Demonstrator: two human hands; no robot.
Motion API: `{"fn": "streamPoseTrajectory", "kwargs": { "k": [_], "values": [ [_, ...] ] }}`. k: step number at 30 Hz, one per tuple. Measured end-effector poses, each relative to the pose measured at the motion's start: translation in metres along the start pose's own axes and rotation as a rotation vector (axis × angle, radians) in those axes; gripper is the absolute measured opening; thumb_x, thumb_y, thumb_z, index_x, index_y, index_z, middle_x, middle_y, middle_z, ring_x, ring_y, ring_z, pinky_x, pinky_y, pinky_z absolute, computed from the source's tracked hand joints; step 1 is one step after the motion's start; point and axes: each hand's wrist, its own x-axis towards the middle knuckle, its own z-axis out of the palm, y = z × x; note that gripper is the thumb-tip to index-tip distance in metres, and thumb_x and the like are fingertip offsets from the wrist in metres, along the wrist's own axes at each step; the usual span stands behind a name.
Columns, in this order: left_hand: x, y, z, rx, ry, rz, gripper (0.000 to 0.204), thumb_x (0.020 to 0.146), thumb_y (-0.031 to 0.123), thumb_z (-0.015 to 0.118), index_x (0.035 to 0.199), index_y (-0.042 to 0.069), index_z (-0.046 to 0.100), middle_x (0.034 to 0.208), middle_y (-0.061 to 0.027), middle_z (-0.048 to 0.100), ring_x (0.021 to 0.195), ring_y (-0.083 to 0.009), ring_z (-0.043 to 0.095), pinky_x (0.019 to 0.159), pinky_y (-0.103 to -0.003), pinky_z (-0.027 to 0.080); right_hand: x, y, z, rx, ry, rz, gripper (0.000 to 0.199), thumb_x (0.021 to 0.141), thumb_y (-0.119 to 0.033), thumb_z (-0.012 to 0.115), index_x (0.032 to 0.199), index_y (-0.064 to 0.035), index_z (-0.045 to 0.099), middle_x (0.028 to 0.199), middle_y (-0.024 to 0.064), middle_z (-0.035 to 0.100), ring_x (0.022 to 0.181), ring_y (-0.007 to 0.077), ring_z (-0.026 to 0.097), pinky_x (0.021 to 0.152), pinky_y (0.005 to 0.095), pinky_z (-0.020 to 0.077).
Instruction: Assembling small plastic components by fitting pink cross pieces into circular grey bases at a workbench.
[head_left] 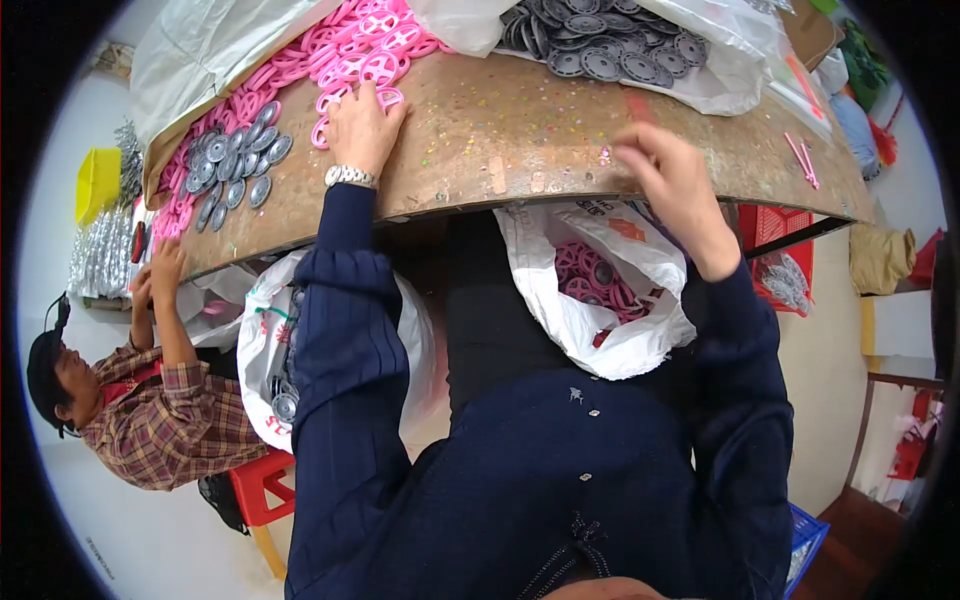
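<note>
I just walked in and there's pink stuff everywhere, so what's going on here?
The person wearing the camera has their left hand on the near edge of a pile of pink wheels on the table. Their right hand, slightly blurred, is raised by an open white sack with more pink wheels inside; I can't tell whether it holds anything. Grey discs lie in groups at left and right. Another person is at the left.

1. Dark navy knit top [540,480], with ribbed sleeves [345,325].
2. Small pale buttons [594,412] down its front, beside a little silvery emblem [576,395].
3. Dark, speckled cord [584,538] near the neck.
4. Silver metal-link watch [351,177], left wrist.
5. Black trousers [490,310].
</note>
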Motion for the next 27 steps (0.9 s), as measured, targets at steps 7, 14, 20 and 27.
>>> {"fn": "streamPoseTrajectory", "kwargs": {
  "k": [7, 14, 20, 27],
  "values": [
    [-0.040, 0.051, -0.046, -1.155, -0.183, -0.206, 0.055, 0.090, 0.042, 0.068, 0.125, 0.000, 0.058, 0.111, -0.0155, 0.066, 0.094, -0.0259, 0.067, 0.078, -0.039, 0.055, 0.089, 0.069, 0.015, -0.462, 0.260, -0.278, 0.031, 0.090, -0.023, 0.066, 0.114, -0.0033, 0.066, 0.108, 0.0160, 0.067, 0.100, 0.0363, 0.063, 0.084, 0.0415, 0.0510],
    [-0.091, 0.085, -0.069, -2.145, -0.658, -0.392, 0.050, 0.101, 0.039, 0.055, 0.132, -0.001, 0.050, 0.117, -0.0143, 0.064, 0.098, -0.0239, 0.068, 0.081, -0.035, 0.059, 0.127, 0.085, 0.032, -0.686, 0.114, -0.047, 0.038, 0.083, -0.032, 0.074, 0.109, -0.0050, 0.066, 0.113, 0.0145, 0.061, 0.101, 0.0372, 0.063, 0.083, 0.0469, 0.0530],
    [-0.102, 0.101, -0.068, -2.266, -0.688, -0.492, 0.055, 0.102, 0.044, 0.052, 0.133, -0.002, 0.048, 0.116, -0.0174, 0.064, 0.097, -0.0263, 0.069, 0.082, -0.037, 0.060, 0.128, 0.070, 0.026, -0.622, 0.102, -0.051, 0.034, 0.081, -0.027, 0.074, 0.104, -0.0046, 0.062, 0.104, 0.0119, 0.066, 0.099, 0.0363, 0.062, 0.080, 0.0454, 0.0507],
    [-0.102, 0.107, -0.063, -2.410, -0.737, -0.498, 0.056, 0.102, 0.048, 0.048, 0.131, 0.000, 0.047, 0.118, -0.0221, 0.064, 0.098, -0.0284, 0.069, 0.083, -0.039, 0.060, 0.099, 0.035, 0.016, -0.093, 0.028, 0.090, 0.022, 0.084, -0.022, 0.073, 0.093, -0.0041, 0.064, 0.078, 0.0018, 0.063, 0.078, 0.0130, 0.060, 0.067, 0.0296, 0.0444]
  ]
}}
